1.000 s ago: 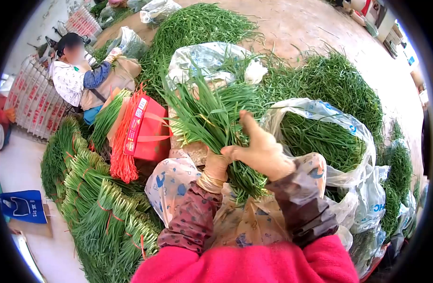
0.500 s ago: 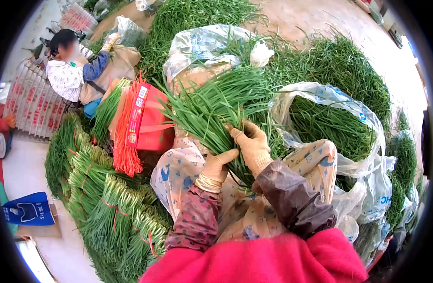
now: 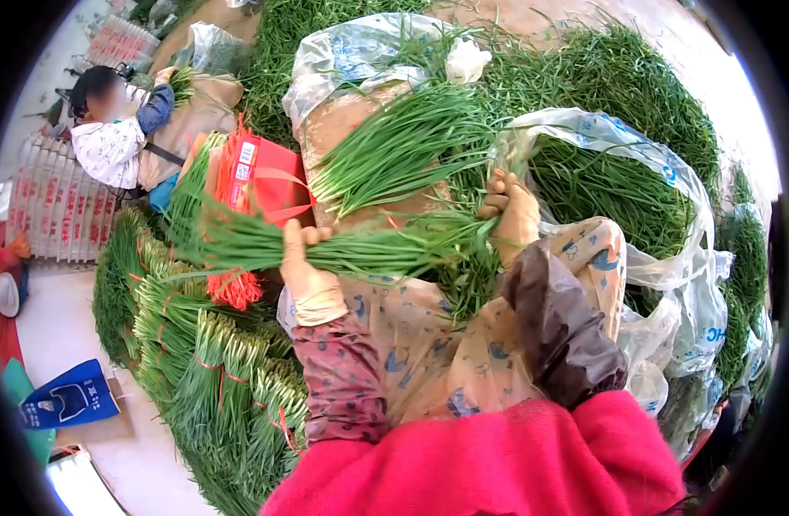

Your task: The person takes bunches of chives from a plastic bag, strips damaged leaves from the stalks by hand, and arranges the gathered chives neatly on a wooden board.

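Over my lap, a long bunch of green stalks (image 3: 386, 249) lies sideways, its left part blurred. My left hand (image 3: 310, 271), in a pale glove, is wrapped round its middle. At the bunch's right end my right hand (image 3: 512, 213), also gloved, has its fingers curled around the thin stalk ends. Beyond both hands, a separate pile of straight stalks (image 3: 403, 146) rests on a brown board (image 3: 339, 125), pale ends toward the lower left. Left of the board stands a red box (image 3: 278, 176) with red ties (image 3: 234, 291) hanging beside it.
Tied bundles (image 3: 197, 378) are heaped at left. An open plastic bag of greens (image 3: 618, 193) stands at right, with a loose heap (image 3: 644, 95) behind. A seated person (image 3: 111, 142) holds greens at upper left, near stacked crates (image 3: 59, 202). A blue bag (image 3: 68, 397) lies lower left.
The bunch has turned from upright to sideways. My left hand has moved left and up, my right hand right and up. The pile on the board now shows separately.
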The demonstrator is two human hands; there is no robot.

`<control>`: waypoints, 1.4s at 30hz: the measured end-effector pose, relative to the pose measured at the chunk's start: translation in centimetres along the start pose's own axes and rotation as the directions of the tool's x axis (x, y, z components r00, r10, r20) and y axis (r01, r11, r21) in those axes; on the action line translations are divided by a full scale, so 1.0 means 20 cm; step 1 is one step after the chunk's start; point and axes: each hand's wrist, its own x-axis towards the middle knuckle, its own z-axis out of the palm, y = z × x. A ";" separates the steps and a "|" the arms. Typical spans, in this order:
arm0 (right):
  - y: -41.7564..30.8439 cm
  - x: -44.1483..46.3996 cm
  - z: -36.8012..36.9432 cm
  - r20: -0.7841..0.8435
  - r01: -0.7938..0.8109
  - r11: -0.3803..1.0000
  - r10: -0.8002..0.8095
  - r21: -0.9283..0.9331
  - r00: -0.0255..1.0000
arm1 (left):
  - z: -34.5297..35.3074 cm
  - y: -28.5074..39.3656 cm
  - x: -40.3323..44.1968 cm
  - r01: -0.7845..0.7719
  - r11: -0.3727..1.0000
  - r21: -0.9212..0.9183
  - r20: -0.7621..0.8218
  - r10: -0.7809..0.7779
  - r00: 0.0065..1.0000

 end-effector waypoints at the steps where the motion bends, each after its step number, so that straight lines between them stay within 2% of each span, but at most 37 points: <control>1: 0.01 0.02 -0.07 -0.040 -0.025 0.996 0.022 -0.088 0.999 | -0.03 0.04 0.03 -0.029 0.998 -0.052 0.069 0.032 0.997; 2: 0.04 0.04 -0.14 -0.080 -0.055 0.983 0.041 -0.175 0.996 | -0.06 0.06 0.05 -0.054 0.993 -0.103 0.136 0.068 0.988; 3: 0.12 0.08 -0.22 -0.148 -0.042 0.921 -0.017 -0.387 0.989 | -0.06 0.09 0.04 -0.063 0.994 -0.094 0.131 0.075 0.988; 6: 0.19 0.17 -0.50 -0.301 -0.156 0.815 -0.024 -0.558 0.953 | 0.01 0.20 -0.04 -0.286 0.958 0.037 0.105 0.281 0.954; 7: 0.17 0.18 -0.61 -0.352 -0.230 0.721 -0.020 -0.653 0.936 | 0.00 0.27 -0.04 -0.362 0.923 0.126 -0.004 0.366 0.931; 8: 0.16 0.19 -0.70 -0.382 -0.315 0.575 0.005 -0.755 0.924 | -0.03 0.38 -0.03 -0.380 0.925 0.022 0.085 0.377 0.922; 9: 0.16 0.21 -0.78 -0.391 -0.380 0.362 0.046 -0.851 0.919 | -0.03 0.44 -0.04 -0.410 0.912 0.024 0.105 0.406 0.908; 10: 0.19 0.23 -0.85 -0.380 -0.387 0.088 0.093 -0.918 0.920 | -0.03 0.50 -0.05 -0.441 0.897 0.028 0.128 0.435 0.891; 11: 0.23 0.31 -0.99 -0.359 -0.343 -0.117 0.167 -0.932 0.918 | -0.08 0.55 -0.03 -0.414 0.910 -0.030 0.299 0.403 0.865; 12: 0.14 0.06 -0.47 -0.304 -0.175 -0.612 0.112 -0.771 0.946 | -0.11 0.56 -0.01 -0.427 0.904 -0.027 0.297 0.415 0.860; 14: 0.06 -0.02 -0.22 -0.279 0.025 -0.758 0.271 -0.651 0.921 | -0.14 0.55 0.00 -0.336 0.935 -0.111 0.431 0.350 0.832; 15: -0.01 -0.08 -0.11 -0.179 0.120 -0.795 0.276 -0.595 0.944 | -0.15 0.53 -0.01 -0.322 0.941 -0.106 0.454 0.335 0.826; 17: -0.09 -0.16 0.03 0.098 0.156 -0.789 0.122 -0.594 0.988 | -0.17 0.48 0.00 -0.282 0.953 -0.111 0.472 0.300 0.829; 18: -0.14 -0.23 0.18 0.212 0.229 -0.756 0.122 -0.613 0.970 | -0.17 0.45 0.00 -0.249 0.961 -0.125 0.495 0.277 0.823; 19: -0.17 -0.29 0.30 0.383 0.344 -0.658 0.091 -0.670 0.919 | -0.16 0.43 0.00 -0.247 0.965 -0.083 0.518 0.254 0.817; 20: -0.19 -0.37 0.46 0.512 0.501 -0.518 0.136 -0.693 0.848 | -0.15 0.40 -0.01 -0.232 0.969 -0.083 0.520 0.241 0.819; 21: -0.16 -0.40 0.53 0.670 0.683 -0.103 0.138 -0.723 0.729 | -0.13 0.36 -0.02 -0.203 0.977 -0.060 0.525 0.203 0.827; 22: -0.13 -0.48 0.66 0.653 0.679 -0.030 0.246 -0.733 0.716 | -0.11 0.33 -0.02 -0.174 0.984 -0.036 0.530 0.166 0.831; 23: -0.05 -0.47 0.66 0.746 0.727 0.212 0.350 -0.653 0.567 | -0.08 0.30 -0.02 -0.160 0.987 -0.028 0.581 0.146 0.800; 24: -0.01 -0.53 0.72 0.734 0.751 0.177 0.440 -0.636 0.518 | -0.03 0.28 -0.06 -0.161 0.987 -0.028 0.608 0.144 0.781; 25: 0.11 -0.53 0.72 0.743 0.838 0.018 0.474 -0.546 0.473 | -0.03 0.26 -0.05 -0.185 0.983 -0.004 0.648 0.144 0.748; 26: 0.18 -0.53 0.67 0.800 0.898 -0.078 0.426 -0.433 0.423 | -0.03 0.26 -0.04 -0.213 0.977 0.020 0.688 0.141 0.712; 28: 0.30 -0.46 0.49 0.770 0.863 -0.245 0.391 -0.442 0.505 | 0.01 0.26 -0.09 -0.107 0.987 -0.122 0.682 0.162 0.713; 30: 0.31 -0.37 0.27 0.547 0.665 -0.073 0.506 -0.744 0.667 | -0.04 0.27 -0.06 -0.065 0.980 -0.188 0.656 0.175 0.734; 31: 0.26 -0.39 0.28 0.305 0.500 -0.170 0.616 -0.849 0.727 | -0.07 0.27 -0.05 -0.079 0.977 -0.200 0.625 0.189 0.758; 32: 0.21 -0.42 0.29 0.042 0.322 -0.288 0.684 -0.902 0.728 | -0.09 0.26 -0.04 -0.090 0.974 -0.207 0.597 0.198 0.777; 33: 0.23 -0.41 0.21 0.065 0.282 -0.209 0.685 -0.937 0.725 | -0.13 0.26 -0.05 -0.184 0.976 -0.118 0.501 0.219 0.837; 34: 0.24 -0.42 0.15 0.085 0.237 -0.130 0.688 -0.963 0.721 | -0.16 0.26 -0.04 -0.179 0.978 -0.108 0.499 0.209 0.841; 35: 0.22 -0.42 0.11 0.011 0.110 -0.095 0.710 -0.989 0.705 | -0.20 0.26 -0.03 -0.141 0.988 -0.064 0.530 0.153 0.834; 36: 0.20 -0.45 0.10 0.045 0.135 -0.081 0.680 -0.988 0.732 | -0.24 0.25 -0.01 -0.105 0.994 -0.021 0.559 0.099 0.824; 38: 0.20 -0.44 0.05 0.214 0.433 -0.199 0.647 -0.879 0.732 | -0.32 0.24 0.03 -0.061 0.998 -0.014 0.564 0.058 0.823; 39: 0.16 -0.46 0.08 0.207 0.498 -0.316 0.639 -0.807 0.741 | -0.33 0.24 0.03 -0.121 0.993 0.001 0.501 0.104 0.859; 40: 0.13 -0.48 0.10 0.200 0.551 -0.428 0.630 -0.716 0.750 | -0.35 0.23 0.04 -0.178 0.984 0.020 0.435 0.152 0.887; 41: 0.13 -0.45 0.03 0.220 0.561 -0.437 0.616 -0.703 0.756 | -0.36 0.23 0.03 -0.208 0.977 0.039 0.340 0.183 0.923; 42: 0.10 -0.43 -0.02 0.219 0.548 -0.472 0.585 -0.691 0.781 | -0.36 0.23 0.03 -0.211 0.977 0.036 0.341 0.186 0.921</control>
